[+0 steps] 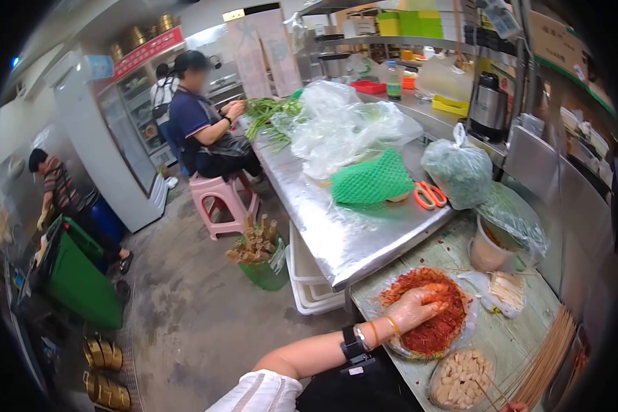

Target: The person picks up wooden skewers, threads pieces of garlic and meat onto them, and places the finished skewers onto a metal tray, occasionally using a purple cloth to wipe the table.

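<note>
My left hand (419,307), in a thin clear glove with a band at the wrist, reaches into a bowl of red, chili-coated food pieces (426,341). Its fingers are stretched and apart, their tips partly sunk in the red mix. Only a sliver of my right hand (514,407) shows at the bottom edge, closed on thin bamboo skewers (486,396). Those skewers point toward a clear tub of pale, garlic-like cloves (460,376). To the right lies a fanned bundle of bamboo skewers (544,357). A white bag with pale strips (507,291) sits just beyond the bowl.
A steel table (364,240) adjoins my work surface, holding orange-handled scissors (430,195), green netting (374,180) and plastic bags (350,123). A seated person (202,117) handles green stalks. Below stand a green bucket (264,275), white crates (309,281) and a green bin (86,275).
</note>
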Motion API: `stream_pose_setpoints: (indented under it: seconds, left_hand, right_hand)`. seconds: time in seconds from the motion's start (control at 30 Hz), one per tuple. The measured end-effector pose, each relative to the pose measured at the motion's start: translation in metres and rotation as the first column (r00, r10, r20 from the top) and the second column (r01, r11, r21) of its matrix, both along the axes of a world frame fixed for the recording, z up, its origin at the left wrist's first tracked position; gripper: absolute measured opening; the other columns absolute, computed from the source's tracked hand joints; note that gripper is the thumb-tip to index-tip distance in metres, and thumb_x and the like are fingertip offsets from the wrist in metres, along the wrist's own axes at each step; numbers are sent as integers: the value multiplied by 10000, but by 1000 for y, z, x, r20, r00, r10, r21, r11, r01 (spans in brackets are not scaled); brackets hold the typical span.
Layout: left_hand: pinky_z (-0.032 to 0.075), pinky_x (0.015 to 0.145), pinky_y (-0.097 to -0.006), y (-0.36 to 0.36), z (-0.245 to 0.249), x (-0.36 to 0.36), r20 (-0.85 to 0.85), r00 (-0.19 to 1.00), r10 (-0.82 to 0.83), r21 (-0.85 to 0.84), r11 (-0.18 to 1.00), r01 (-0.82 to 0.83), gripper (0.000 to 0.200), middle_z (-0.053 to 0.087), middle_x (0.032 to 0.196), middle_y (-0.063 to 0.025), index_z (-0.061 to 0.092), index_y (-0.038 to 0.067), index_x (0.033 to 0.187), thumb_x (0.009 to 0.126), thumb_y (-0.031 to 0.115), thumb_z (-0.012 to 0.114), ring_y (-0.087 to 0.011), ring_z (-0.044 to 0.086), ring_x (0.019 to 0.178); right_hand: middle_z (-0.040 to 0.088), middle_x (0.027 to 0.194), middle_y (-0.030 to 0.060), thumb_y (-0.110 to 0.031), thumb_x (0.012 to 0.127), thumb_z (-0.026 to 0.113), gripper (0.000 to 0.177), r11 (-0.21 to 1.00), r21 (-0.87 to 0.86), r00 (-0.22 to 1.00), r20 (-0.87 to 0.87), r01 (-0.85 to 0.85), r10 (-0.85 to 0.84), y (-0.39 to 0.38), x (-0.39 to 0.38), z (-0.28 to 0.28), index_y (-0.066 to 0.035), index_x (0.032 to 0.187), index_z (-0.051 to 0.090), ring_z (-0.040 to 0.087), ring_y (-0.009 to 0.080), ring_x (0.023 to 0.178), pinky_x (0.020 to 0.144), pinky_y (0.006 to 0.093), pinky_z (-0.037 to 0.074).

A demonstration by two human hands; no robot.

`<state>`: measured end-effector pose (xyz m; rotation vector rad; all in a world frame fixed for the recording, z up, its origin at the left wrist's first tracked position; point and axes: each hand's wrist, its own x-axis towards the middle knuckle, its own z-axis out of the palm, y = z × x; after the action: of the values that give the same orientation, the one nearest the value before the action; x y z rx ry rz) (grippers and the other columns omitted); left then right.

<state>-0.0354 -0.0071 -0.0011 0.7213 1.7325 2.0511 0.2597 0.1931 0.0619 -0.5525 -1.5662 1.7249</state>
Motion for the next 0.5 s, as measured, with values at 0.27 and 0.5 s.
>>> stream_pose_setpoints:
  seconds: [0.27,0.5]
  left_hand:
    - [484,742,-336,3,18,19,-164,976,145,-331,924,-193,288,661,862,-137,641,-12,952,872,259,586,-220,606,766]
    - [543,776,-286,17,16,48,137,987,79,-186,981,-52,344,644,1010,-97,536,-15,1116,780,-81,577,-160,638,876]
  right_hand:
    - [545,887,108,-334,956,455,357,977,205,997,60,-62,51,17,-6,2,9,986,547,463,166,712,634,293,420]
    - [559,858,104,-299,958,436,363,982,185,994,106,-21,1,14,6,14,37,907,563,578,182,645,587,304,499]
